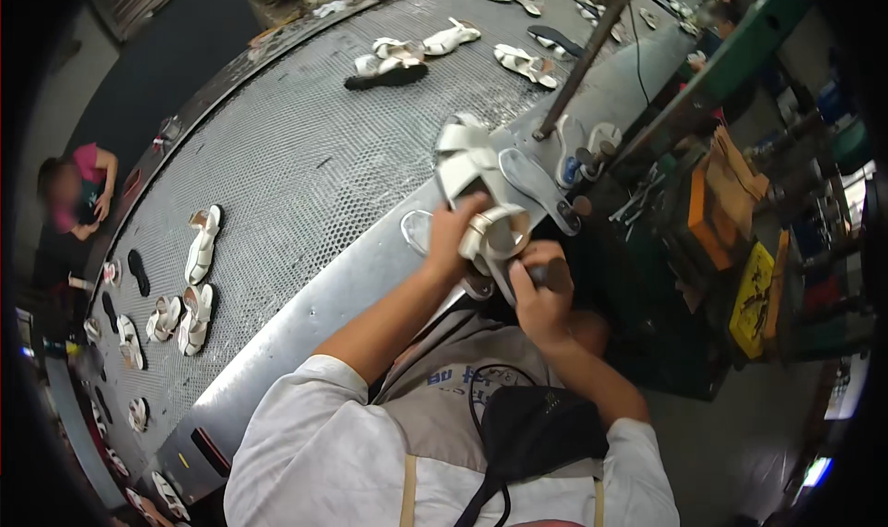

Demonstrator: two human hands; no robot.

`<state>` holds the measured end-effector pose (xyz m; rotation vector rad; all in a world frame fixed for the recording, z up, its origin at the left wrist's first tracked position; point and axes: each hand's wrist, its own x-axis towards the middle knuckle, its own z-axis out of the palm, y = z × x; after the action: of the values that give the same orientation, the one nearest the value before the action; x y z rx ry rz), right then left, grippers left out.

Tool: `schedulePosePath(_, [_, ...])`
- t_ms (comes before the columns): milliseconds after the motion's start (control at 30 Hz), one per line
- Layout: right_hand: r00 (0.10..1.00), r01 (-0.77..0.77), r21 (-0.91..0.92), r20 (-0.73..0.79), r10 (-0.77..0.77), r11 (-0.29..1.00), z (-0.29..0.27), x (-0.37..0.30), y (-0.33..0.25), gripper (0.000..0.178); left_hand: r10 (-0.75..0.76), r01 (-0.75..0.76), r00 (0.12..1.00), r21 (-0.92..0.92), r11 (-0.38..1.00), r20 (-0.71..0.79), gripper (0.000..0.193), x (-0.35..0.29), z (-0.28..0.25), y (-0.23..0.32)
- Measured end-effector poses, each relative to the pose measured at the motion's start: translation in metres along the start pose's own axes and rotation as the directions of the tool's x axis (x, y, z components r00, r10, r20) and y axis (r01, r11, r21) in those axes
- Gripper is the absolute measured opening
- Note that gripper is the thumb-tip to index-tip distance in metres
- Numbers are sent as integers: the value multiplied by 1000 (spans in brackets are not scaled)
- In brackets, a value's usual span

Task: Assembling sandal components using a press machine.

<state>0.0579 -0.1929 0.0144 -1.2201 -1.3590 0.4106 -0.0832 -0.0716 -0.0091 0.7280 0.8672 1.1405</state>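
My left hand (453,236) is closed around a white strappy sandal (467,171), which I hold over the metal ledge in front of my body. A second white strap loop (507,229) lies just to the right of that hand's fingers; whether it belongs to the same sandal I cannot tell. My right hand (541,296) is closed on a dark brown rounded handle (555,274), close against this loop. The handle's other end is hidden by the fingers and the sandal. Beside the sandal on the ledge lies a grey sole-shaped plate (536,183) with a brown knob (581,205).
A wide mesh conveyor (305,185) carries several white sandals (202,250) and dark soles (387,76). A metal post (592,55) rises from the ledge. To the right are an orange box (708,217) and a yellow tray (751,300). Another person (83,189) is across the conveyor.
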Motion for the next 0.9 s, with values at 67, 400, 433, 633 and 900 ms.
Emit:
schedulePosePath(67, [982, 46, -106, -179, -64, 993, 17, 12, 8, 18, -83, 84, 995, 22, 996, -47, 35, -33, 41, -17])
schedulePosePath(400, [933, -200, -242, 250, 260, 949, -54, 6, 7, 58, -204, 253, 938, -154, 955, 279, 55, -47, 69, -24])
schedulePosePath(433, [927, -286, -188, 193, 321, 939, -60, -1, 17, 53, -224, 278, 923, -141, 950, 311, 55, -49, 73, -27])
schedulePosePath(633, [748, -554, 65, -399, 531, 830, -151, 27, 40, 46, 7, -480, 411, 209, 852, 912, 62, -17, 66, 36])
schedulePosePath(900, [760, -634, -771, -610, 224, 53, -323, 162, 63, 71, 375, -456, 872, 803, 383, 316, 28, 57, -116, 14])
